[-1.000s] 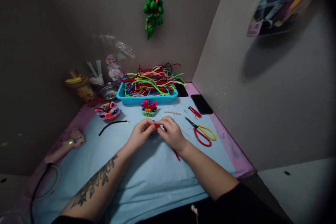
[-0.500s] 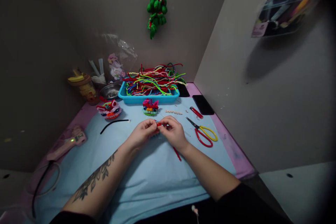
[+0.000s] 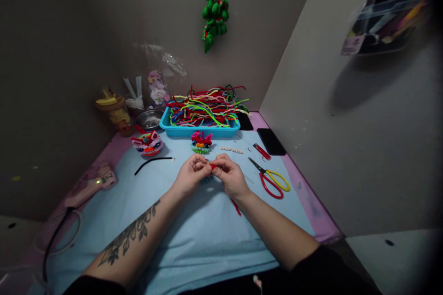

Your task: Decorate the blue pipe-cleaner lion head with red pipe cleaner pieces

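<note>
Over the middle of the cloth, my left hand (image 3: 191, 174) and my right hand (image 3: 231, 177) meet fingertip to fingertip. Both pinch a short piece of red pipe cleaner (image 3: 212, 166), mostly covered by my fingers. Beneath and behind the fingers is a small teal-coloured thing, largely hidden. A red fuzzy strand (image 3: 236, 207) sticks out by my right wrist; where its other end goes I cannot tell. Just beyond my hands stands a small pink, red and green lion-head figure (image 3: 201, 142). A second, pink and orange lion head (image 3: 148, 143) sits farther left.
Scissors (image 3: 268, 177), a red cutter (image 3: 262, 151) and a black phone (image 3: 272, 141) lie at right. A blue tray (image 3: 199, 132) of pipe cleaners stands behind. At left are a glue gun (image 3: 92, 186), a black strand (image 3: 152, 162) and a metal bowl (image 3: 149, 120).
The whole view has shifted slightly. My fingers have moved a little around the red piece, which both hands still pinch. The things on the table lie as before.
</note>
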Demonstrator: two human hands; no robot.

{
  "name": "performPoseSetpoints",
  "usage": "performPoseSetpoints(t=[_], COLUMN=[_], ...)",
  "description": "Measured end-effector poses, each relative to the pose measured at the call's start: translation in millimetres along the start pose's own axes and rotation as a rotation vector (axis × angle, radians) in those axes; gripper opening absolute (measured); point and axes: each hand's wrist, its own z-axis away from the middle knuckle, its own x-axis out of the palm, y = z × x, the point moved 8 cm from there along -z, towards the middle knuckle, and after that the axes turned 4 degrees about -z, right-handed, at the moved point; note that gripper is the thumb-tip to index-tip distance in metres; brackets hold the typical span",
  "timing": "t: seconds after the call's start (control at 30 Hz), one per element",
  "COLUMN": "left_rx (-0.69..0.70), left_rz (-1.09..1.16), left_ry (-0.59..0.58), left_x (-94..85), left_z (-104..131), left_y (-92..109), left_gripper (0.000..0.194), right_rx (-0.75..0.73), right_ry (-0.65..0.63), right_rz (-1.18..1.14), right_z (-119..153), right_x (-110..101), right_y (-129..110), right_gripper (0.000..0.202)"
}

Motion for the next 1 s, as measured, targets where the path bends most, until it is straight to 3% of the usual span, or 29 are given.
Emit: performPoseSetpoints(t=[0.13,0.27,0.4,0.63,0.83,1.0], left_rx=[0.027,0.012,-0.007,-0.025,0.031,0.038], left_rz=[-0.09,-0.149,-0.197,-0.138,-0.213,-0.208], left_ry=[0.041,0.035,-0.004,-0.114,-0.105,-0.129], left_x=[-5.5,-7.5,-8.2,1.9,6.1,6.1], left_z=[0,0,-1,-2,-1,-2], left_y=[6,8,6,-2,1,0], left_gripper=[0.04,0.042,0.041,0.037,0.036,0.038], right_rx=[-0.064,-0.249,-0.347,-0.231,-0.13,-0.11], right_ry=[-0.022,-0.079,-0.112,-0.093,-0.075,-0.068], right_rz=[0.215,0.436,0.511,0.301,0.122,0.074], right_z=[1,4,5,4,3,5], right_x=[-1,1,2,1,1,2], right_y=[-18,-37,-42,-39,-32,-26], right_gripper=[0.013,0.017,0.014,0.01,0.006,0.015])
